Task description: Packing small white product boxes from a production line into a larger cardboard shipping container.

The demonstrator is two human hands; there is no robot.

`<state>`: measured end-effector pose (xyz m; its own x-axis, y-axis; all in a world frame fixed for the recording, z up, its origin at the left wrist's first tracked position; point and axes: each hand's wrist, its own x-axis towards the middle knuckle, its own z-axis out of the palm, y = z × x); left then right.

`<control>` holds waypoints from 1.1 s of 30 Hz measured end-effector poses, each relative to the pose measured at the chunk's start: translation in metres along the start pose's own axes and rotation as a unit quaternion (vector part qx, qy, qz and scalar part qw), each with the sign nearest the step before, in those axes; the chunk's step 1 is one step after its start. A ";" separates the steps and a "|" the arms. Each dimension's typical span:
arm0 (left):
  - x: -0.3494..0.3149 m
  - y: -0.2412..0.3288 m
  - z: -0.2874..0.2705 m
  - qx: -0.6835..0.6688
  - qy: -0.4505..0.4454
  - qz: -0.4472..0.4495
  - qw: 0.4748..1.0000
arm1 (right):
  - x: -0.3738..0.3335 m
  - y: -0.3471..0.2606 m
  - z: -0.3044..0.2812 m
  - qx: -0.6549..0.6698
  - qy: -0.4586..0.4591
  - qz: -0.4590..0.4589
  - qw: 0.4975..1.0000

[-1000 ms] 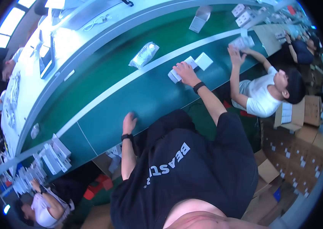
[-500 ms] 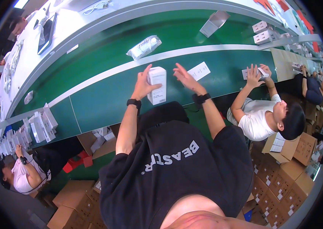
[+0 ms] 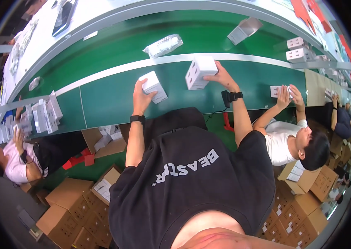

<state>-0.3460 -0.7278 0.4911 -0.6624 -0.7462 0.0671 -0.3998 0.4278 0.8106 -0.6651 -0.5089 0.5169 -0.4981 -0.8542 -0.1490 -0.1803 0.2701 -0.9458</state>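
Note:
In my left hand (image 3: 143, 97) is a small white box (image 3: 155, 88), tilted, with grey print on one side; my thumb and fingers grip its two edges. My right hand (image 3: 224, 79) holds a second white box (image 3: 200, 72) by its right side. That box has dark symbols on its left face and a plain white upper face. Both boxes are over the near green worktop and stand apart. Beyond them lies a clear bubble-wrap parcel (image 3: 163, 46) on the far green strip.
An open white carton (image 3: 244, 31) lies at the far side. White boxes stand stacked at the right (image 3: 298, 54) and lined up at the left (image 3: 44, 115). Co-workers sit on both sides, the right one's hands (image 3: 289, 96) on a white box. Brown cartons (image 3: 69, 195) fill the floor behind me.
My left hand has moved left and tilted its box. My right hand, empty before, now grips a white box. The flat white printed piece no longer shows on the worktop.

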 end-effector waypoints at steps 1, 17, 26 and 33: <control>-0.003 0.002 -0.004 0.004 0.008 -0.004 1.000 | 0.004 -0.008 0.006 0.074 -0.042 0.022 0.996; -0.030 0.001 0.000 -0.008 -0.032 0.008 0.999 | 0.004 0.002 0.148 -0.173 -0.047 -0.151 0.972; -0.038 -0.056 -0.124 0.114 0.130 0.055 0.983 | -0.020 -0.050 0.130 -0.276 -0.008 -0.192 0.942; -0.005 -0.189 -0.352 0.606 0.064 -0.117 0.784 | -0.036 -0.071 0.094 -0.290 0.068 -0.138 0.945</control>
<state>-0.0442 -0.9848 0.5422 -0.4437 -0.8881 0.1205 -0.8605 0.3845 -0.3342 -0.5549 -0.5386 0.5623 -0.4620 -0.8730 0.1561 -0.7338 0.2775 -0.6201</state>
